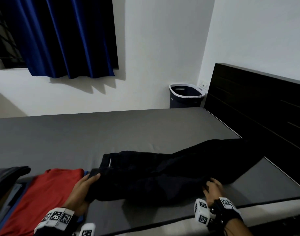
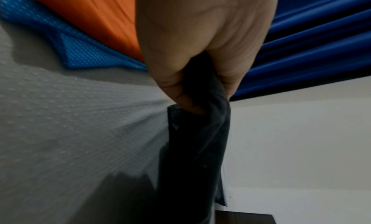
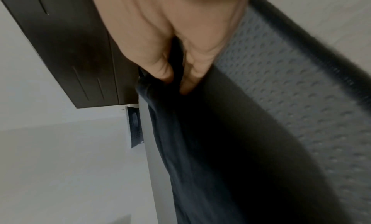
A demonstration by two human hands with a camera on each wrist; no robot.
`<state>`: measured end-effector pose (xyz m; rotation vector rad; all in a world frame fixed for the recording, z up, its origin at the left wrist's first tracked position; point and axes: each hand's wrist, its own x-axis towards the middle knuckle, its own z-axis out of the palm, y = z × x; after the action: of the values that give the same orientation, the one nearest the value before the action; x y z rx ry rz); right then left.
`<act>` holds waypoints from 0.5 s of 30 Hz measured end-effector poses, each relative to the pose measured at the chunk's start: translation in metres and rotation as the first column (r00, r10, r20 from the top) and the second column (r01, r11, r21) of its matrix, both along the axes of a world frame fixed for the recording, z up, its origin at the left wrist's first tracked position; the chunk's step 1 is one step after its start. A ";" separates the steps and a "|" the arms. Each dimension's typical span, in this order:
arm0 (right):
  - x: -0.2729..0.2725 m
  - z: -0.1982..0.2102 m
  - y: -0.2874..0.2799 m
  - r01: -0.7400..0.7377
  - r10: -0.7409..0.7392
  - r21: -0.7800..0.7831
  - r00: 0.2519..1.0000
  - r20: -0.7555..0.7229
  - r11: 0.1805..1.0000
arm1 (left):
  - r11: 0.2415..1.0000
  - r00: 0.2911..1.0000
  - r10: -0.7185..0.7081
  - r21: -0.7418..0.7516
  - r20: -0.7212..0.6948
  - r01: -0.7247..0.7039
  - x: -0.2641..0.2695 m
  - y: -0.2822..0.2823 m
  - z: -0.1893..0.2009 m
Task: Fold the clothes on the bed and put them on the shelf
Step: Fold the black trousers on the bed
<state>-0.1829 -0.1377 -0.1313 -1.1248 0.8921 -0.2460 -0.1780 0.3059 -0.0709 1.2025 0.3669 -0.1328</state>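
A pair of black trousers [image 1: 163,171] lies stretched across the grey mattress [image 1: 77,133], its legs running toward the headboard. My left hand [image 1: 85,185] grips the waist end, with dark cloth [image 2: 200,132] pinched between thumb and fingers [image 2: 174,87]. My right hand [image 1: 213,189] grips the near edge farther right, its fingers [image 3: 160,68] curled into the black fabric [image 3: 200,148]. A red shirt [image 1: 49,193] lies at the left over a blue mesh garment [image 2: 84,53].
A dark folded garment [image 1: 8,176] sits at the far left edge. The dark headboard [image 1: 258,108] rises at the right. A laundry basket [image 1: 186,95] stands in the corner beyond the bed. Blue curtains [image 1: 69,36] hang on the far wall.
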 end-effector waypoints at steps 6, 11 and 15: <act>0.025 0.008 -0.015 -0.120 0.126 0.201 0.992 -0.017 0.972 | 0.999 1.000 0.004 -0.033 -0.018 -0.004 0.013 0.001 0.009; 0.051 0.042 -0.017 0.011 -0.018 0.094 0.997 0.077 0.996 | 0.992 1.000 0.007 -0.127 0.007 -0.006 0.016 0.008 0.016; 0.038 0.060 -0.015 0.136 -0.262 0.343 0.897 0.355 0.930 | 0.965 1.000 0.001 -0.263 -0.012 -0.004 0.017 0.011 0.020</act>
<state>-0.1447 -0.1531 -0.0712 -0.6538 0.6537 -0.4709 -0.1615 0.3172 -0.0505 0.9383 0.3488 -0.1806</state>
